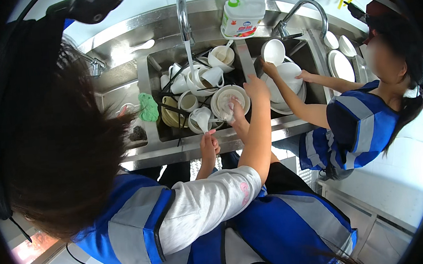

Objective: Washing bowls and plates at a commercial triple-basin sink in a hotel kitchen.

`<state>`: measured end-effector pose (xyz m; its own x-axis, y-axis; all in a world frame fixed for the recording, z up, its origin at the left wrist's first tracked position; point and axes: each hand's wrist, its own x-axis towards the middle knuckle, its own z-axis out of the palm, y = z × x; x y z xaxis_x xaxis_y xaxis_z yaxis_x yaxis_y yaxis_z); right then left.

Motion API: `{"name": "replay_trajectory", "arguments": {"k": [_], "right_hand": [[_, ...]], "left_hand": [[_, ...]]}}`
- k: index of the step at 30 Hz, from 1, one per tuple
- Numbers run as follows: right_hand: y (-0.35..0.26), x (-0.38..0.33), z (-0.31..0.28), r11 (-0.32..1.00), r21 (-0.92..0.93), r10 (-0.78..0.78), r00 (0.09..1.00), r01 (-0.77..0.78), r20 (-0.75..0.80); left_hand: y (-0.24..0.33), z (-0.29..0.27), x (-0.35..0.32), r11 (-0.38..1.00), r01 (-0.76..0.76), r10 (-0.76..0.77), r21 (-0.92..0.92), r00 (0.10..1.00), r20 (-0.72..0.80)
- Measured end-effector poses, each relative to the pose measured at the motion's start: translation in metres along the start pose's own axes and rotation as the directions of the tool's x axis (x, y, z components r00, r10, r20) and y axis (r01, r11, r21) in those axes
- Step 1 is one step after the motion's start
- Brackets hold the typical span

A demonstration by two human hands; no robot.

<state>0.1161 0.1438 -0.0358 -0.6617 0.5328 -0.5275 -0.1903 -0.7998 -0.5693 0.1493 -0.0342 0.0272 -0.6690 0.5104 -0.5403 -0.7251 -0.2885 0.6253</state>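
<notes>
While soapy, fingers [236, 104] forward in bowl [217, 100].

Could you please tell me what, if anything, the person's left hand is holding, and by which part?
The left hand holds what looks like a white spoon, gripped by its handle, with the wider end beyond the fingers.

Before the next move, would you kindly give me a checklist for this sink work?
1. Left hand's grip on the white spoon-shaped utensil: ok, closed on its slim end.
2. Right hand free of suds: not ok, whitish suds cling to it.
3. Curved silver metal faucet running: ok, water falls into the rectangular metal basin.
4. Room around the right hand: not ok, a neighbour's white-sleeved arm crosses close by.
5. Liquid left in the white plastic jug: cannot tell, its walls look opaque.
</notes>
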Motion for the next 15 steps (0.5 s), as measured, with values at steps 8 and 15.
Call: {"name": "replay_trajectory", "arguments": {"k": [8, 15], "right_hand": [[-0.035, -0.030, 0.026, 0.931, 0.154, 0.272, 0.910, -0.332, 0.314], [-0.059, -0.051, 0.039, 0.959, -0.234, 0.186, 0.977, -0.159, 0.102]], "left_hand": [[-0.004, 0.008, 0.005, 0.999, -0.028, 0.031, 0.041, 0.996, -0.086], [-0.007, 0.032, 0.002, 0.999, -0.027, 0.031, 0.032, 0.993, -0.117]]}}
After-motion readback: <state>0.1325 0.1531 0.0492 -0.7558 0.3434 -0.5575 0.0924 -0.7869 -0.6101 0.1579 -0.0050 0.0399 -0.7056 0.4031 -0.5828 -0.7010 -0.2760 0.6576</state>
